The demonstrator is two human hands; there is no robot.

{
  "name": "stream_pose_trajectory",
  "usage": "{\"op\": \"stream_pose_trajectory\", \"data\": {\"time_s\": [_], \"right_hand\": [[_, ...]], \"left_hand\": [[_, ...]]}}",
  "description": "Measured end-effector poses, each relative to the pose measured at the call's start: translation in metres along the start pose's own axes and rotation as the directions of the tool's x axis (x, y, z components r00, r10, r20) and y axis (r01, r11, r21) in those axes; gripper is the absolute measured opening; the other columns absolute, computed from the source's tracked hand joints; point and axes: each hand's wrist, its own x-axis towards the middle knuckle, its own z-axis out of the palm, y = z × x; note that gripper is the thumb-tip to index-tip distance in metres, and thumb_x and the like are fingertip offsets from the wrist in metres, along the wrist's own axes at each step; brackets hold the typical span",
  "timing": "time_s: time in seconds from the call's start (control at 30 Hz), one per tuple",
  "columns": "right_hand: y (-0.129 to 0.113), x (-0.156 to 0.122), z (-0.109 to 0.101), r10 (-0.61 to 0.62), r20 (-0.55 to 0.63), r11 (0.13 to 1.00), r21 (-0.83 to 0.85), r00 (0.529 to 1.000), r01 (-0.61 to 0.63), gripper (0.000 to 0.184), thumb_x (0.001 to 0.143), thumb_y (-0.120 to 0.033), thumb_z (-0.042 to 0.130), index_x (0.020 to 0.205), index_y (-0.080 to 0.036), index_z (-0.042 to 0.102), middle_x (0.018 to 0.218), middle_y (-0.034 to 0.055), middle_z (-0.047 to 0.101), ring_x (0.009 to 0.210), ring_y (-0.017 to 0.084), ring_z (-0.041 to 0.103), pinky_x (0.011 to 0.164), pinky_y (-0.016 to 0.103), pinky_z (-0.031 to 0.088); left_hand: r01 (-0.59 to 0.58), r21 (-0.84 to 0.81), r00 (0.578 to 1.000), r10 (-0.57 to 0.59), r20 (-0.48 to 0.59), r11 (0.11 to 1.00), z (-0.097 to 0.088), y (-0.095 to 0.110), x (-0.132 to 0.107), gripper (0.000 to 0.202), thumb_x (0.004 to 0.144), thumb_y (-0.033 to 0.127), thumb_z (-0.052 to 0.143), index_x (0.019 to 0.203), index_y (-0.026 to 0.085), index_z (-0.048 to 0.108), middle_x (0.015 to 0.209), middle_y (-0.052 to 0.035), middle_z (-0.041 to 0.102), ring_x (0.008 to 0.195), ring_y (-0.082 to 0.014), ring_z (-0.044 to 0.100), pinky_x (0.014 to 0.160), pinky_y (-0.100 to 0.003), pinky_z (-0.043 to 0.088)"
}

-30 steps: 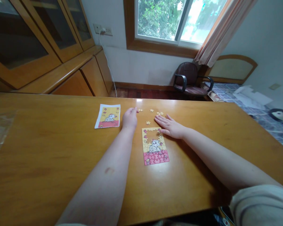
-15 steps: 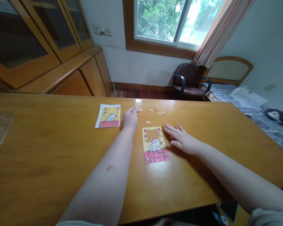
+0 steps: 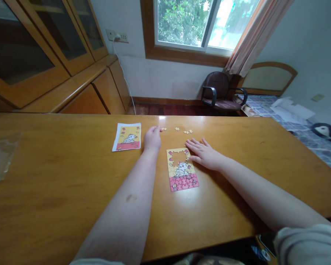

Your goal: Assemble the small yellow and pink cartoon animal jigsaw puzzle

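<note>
My left hand (image 3: 152, 139) is closed on the table, its fingertips at a small yellow puzzle piece (image 3: 164, 129); whether they grip anything is hidden. Palm down, my right hand (image 3: 205, 152) has its fingers spread over the upper right edge of a jigsaw puzzle (image 3: 183, 182). A small piece seems to lie under its fingertips, partly hidden. The puzzle shows a white cartoon animal on yellow and pink, with a gap in its upper part. Beyond it lie a loose piece (image 3: 177, 129) and a small cluster of pieces (image 3: 188, 131).
A printed picture card (image 3: 128, 137) with the same design lies left of my left hand. At the table's left is a clear plastic bag (image 3: 1, 158). The wooden table (image 3: 57, 176) has its far edge before a chair (image 3: 219, 90) and a window.
My right hand has moved left and slightly away from me, reaching the puzzle's upper right corner. The loose piece just above the puzzle is gone from its spot. My left hand stays put.
</note>
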Motion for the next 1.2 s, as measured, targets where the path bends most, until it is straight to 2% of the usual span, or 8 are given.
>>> {"op": "stream_pose_trajectory", "data": {"time_s": [0.1,0.2,0.37,0.47,0.73,0.87,1.03,1.2], "right_hand": [[0.011,-0.036,0.004,0.024,0.018,0.999,0.045,1.0,-0.024,0.067,0.095,-0.057,0.031,0.152,-0.025,0.019,0.156,0.0071,0.021,0.144,0.03,0.017,0.115,0.061,0.01],[0.016,-0.042,0.005,0.018,0.01,0.995,0.1,1.0,-0.019,0.068,0.096,-0.055,0.029,0.153,-0.023,0.012,0.158,0.008,0.014,0.145,0.027,0.012,0.117,0.056,0.01],[0.027,0.016,-0.002,0.104,-0.033,0.987,0.125,0.994,-0.099,0.074,0.093,-0.058,0.031,0.153,-0.02,0.012,0.158,0.0114,0.008,0.145,0.03,0.008,0.117,0.054,0.015],[0.026,0.056,-0.008,0.162,0.033,0.982,0.09,0.986,-0.164,0.076,0.092,-0.06,0.033,0.153,-0.017,0.017,0.157,0.0122,0.012,0.145,0.032,0.009,0.116,0.057,0.013],[-0.01,0.111,-0.008,0.06,-0.026,0.998,0.029,0.998,-0.059,0.085,0.089,-0.065,0.035,0.153,-0.013,0.015,0.158,0.015,0.005,0.145,0.034,0.007,0.116,0.056,0.011],[-0.021,0.13,-0.005,-0.048,0.02,0.999,-0.014,0.999,0.048,0.08,0.091,-0.064,0.031,0.153,-0.016,0.016,0.158,0.0134,0.004,0.145,0.033,0.005,0.116,0.055,0.011],[-0.01,0.121,-0.004,-0.119,0.042,0.993,-0.022,0.992,0.12,0.08,0.091,-0.064,0.033,0.152,-0.013,0.019,0.157,0.0134,0.012,0.146,0.029,0.011,0.118,0.049,0.011],[0.03,0.072,-0.006,-0.074,0.016,0.997,0.017,0.997,0.074,0.074,0.092,-0.06,0.034,0.152,-0.018,0.021,0.157,0.0099,0.014,0.146,0.026,0.013,0.119,0.048,0.012]], "left_hand": [[0.001,0.012,1.0,-0.001,0.009,1.0,0.0,0.001,-0.001,0.028,0.082,0.044,0.048,0.07,0.021,0.059,0.052,0.0039,0.042,0.05,-0.0134,0.04,0.05,-0.025,0.029],[0.003,0.011,1.0,-0.003,0.007,1.0,0.0,0.001,-0.002,0.028,0.082,0.044,0.048,0.07,0.021,0.058,0.051,0.0038,0.041,0.05,-0.0134,0.04,0.049,-0.025,0.029],[0.0,-0.018,1.0,-0.001,-0.013,1.0,-0.001,0.0,-0.001,0.026,0.081,0.042,0.049,0.07,0.021,0.059,0.052,0.0037,0.041,0.05,-0.0133,0.041,0.049,-0.025,0.029],[0.002,-0.022,1.0,-0.002,-0.025,1.0,0.0,-0.001,0.001,0.026,0.081,0.042,0.05,0.069,0.02,0.058,0.053,0.0035,0.042,0.051,-0.0133,0.042,0.05,-0.025,0.03],[-0.003,-0.042,1.0,0.002,-0.019,0.999,0.001,-0.001,0.002,0.026,0.079,0.042,0.051,0.066,0.02,0.057,0.057,0.002,0.051,0.058,-0.0143,0.048,0.055,-0.025,0.035],[0.001,-0.058,1.0,-0.002,-0.013,0.998,0.001,0.001,0.001,0.027,0.079,0.042,0.05,0.066,0.02,0.057,0.06,0.0013,0.054,0.06,-0.0146,0.05,0.057,-0.025,0.037],[0.008,-0.007,1.0,-0.009,-0.005,1.0,-0.001,0.002,0.001,0.027,0.081,0.043,0.048,0.068,0.02,0.057,0.057,0.0021,0.051,0.059,-0.0143,0.048,0.055,-0.025,0.035],[0.002,0.074,1.0,-0.004,0.031,0.997,-0.003,0.008,-0.004,0.027,0.083,0.042,0.047,0.072,0.021,0.06,0.052,0.0038,0.043,0.053,-0.0142,0.044,0.051,-0.025,0.031]]}}
